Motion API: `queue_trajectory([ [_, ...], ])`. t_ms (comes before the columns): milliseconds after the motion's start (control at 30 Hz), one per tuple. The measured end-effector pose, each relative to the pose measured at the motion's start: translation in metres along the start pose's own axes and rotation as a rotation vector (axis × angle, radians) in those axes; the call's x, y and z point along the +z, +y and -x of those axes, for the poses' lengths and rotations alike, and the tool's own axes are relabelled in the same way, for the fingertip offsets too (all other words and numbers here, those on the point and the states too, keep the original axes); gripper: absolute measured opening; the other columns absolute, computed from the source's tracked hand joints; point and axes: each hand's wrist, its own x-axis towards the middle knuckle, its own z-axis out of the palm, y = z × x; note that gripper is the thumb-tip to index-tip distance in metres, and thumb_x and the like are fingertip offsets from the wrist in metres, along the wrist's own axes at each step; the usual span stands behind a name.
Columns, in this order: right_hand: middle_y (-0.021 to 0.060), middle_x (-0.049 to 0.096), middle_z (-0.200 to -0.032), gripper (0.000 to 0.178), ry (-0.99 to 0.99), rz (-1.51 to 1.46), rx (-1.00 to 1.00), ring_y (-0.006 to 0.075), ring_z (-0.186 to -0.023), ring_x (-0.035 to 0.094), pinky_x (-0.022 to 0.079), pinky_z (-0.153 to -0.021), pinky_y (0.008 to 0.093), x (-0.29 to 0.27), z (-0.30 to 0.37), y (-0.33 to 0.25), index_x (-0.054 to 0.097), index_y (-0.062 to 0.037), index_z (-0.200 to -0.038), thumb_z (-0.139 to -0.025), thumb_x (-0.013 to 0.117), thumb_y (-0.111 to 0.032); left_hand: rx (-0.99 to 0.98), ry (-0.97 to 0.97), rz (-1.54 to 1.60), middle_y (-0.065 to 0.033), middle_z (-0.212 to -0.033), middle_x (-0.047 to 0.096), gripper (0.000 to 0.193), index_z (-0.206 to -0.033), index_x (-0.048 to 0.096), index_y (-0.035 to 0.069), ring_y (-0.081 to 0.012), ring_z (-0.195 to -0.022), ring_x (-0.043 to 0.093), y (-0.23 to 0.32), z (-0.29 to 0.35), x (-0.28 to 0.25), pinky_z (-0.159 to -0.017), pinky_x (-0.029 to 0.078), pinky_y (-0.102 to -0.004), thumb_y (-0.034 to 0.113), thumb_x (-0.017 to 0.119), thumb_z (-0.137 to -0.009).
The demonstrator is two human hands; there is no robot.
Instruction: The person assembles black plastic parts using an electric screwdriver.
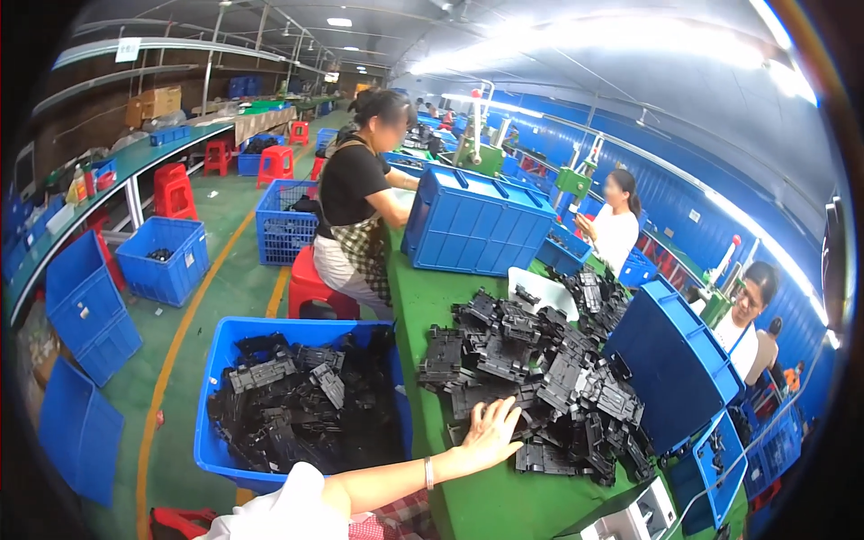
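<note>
My left hand point(490, 434), with a bracelet at the wrist, reaches in from the lower edge over the green table. Its fingers are spread and it holds nothing that I can see. The fingertips lie at the near left edge of a heap of black plastic parts point(562, 369); whether they press on one, I cannot tell. These parts are flat, ribbed mouldings piled loosely on each other. My right hand does not show. Left of the table, a blue crate point(202, 423) holds many similar black parts point(265, 371).
A large blue crate point(477, 229) and a tilted blue crate point(670, 360) border the heap, with a white tray point(546, 290) behind it. A white device point(634, 517) stands at the near right. A co-worker point(355, 189) sits on a red stool point(310, 286); others work at right.
</note>
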Motion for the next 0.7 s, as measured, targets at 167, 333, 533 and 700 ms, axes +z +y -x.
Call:
queue_trajectory([
  [167,0.0085,0.057,-0.08,0.021,-0.322,-0.202,-0.029,0.0156,-0.056,0.051,0.043,-0.052,0.0264,0.111,-0.039,-0.02,0.052,-0.0049,-0.099,-0.081,0.059,-0.013,0.038,0.073,0.044,-0.017,-0.12,0.044,0.053,-0.115,0.049,0.001,-0.0306,-0.116,0.039,-0.028,0.002,-0.011,-0.098,0.029,-0.0423,0.031,0.066,-0.073],
  [333,0.0101,0.055,-0.079,0.025,-0.451,-0.361,-0.018,0.0135,-0.054,0.048,0.039,-0.047,0.0233,0.117,-0.046,-0.002,0.05,-0.0048,-0.099,-0.078,0.06,-0.015,0.194,0.375,0.139,-0.0135,-0.11,0.047,0.034,-0.097,0.056,0.007,-0.0299,-0.105,0.044,-0.021,-0.036,-0.044,-0.09,0.036,-0.0399,0.027,0.068,-0.072],
  [533,0.0066,0.048,-0.074,0.028,-0.505,-0.624,-0.031,0.0133,-0.051,0.044,0.035,-0.044,0.0225,0.105,-0.043,0.006,0.046,-0.0055,-0.097,-0.076,0.059,-0.02,-0.196,-0.002,-0.058,-0.0265,-0.138,0.018,0.084,-0.135,0.033,0.017,-0.0406,-0.124,0.027,-0.037,-0.094,-0.037,-0.101,0.019,-0.054,0.057,0.063,-0.067],
  [700,0.0086,0.048,-0.078,0.029,-0.506,-0.666,0.004,0.0149,-0.051,0.045,0.038,-0.045,0.0239,0.102,-0.048,0.01,0.044,-0.0046,-0.099,-0.078,0.059,-0.018,-0.182,-0.282,-0.12,-0.0154,-0.116,0.052,0.084,-0.131,0.041,0.017,-0.0356,-0.108,0.045,-0.027,-0.119,-0.01,-0.098,0.022,-0.0587,0.067,0.057,-0.066],
])
